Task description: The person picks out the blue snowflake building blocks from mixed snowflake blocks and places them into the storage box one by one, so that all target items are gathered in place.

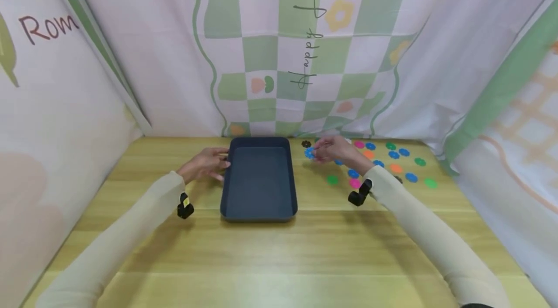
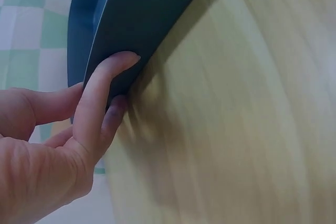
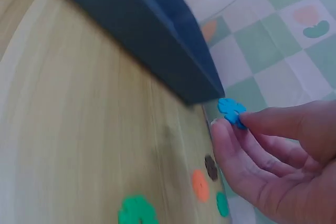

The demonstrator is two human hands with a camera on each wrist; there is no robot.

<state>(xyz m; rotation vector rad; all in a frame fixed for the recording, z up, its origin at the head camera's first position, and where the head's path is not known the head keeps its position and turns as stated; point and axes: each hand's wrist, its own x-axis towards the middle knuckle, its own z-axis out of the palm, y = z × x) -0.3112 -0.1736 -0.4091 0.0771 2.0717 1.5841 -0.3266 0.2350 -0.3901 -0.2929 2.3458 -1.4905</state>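
A dark blue-grey rectangular tray (image 1: pixel 260 183) lies on the wooden table, its inside bare. At its left wall is my left hand (image 1: pixel 204 164), which grips the rim near the far corner; in the left wrist view the thumb is at the rim and a bent finger (image 2: pixel 97 90) lies against the outer wall. Right of the tray, my right hand (image 1: pixel 336 149) pinches a blue flower-shaped plastic piece (image 3: pixel 230 110) between thumb and fingertips. In the right wrist view this piece shows above the tabletop, close to the tray's far right corner.
Several flower-shaped pieces in blue, green (image 1: pixel 333 180), orange (image 1: pixel 395 168), pink (image 1: pixel 355 183) and dark brown (image 1: pixel 306 144) lie scattered on the table's far right. A checked curtain (image 1: pixel 301 56) hangs along the far edge, with cloth walls at both sides.
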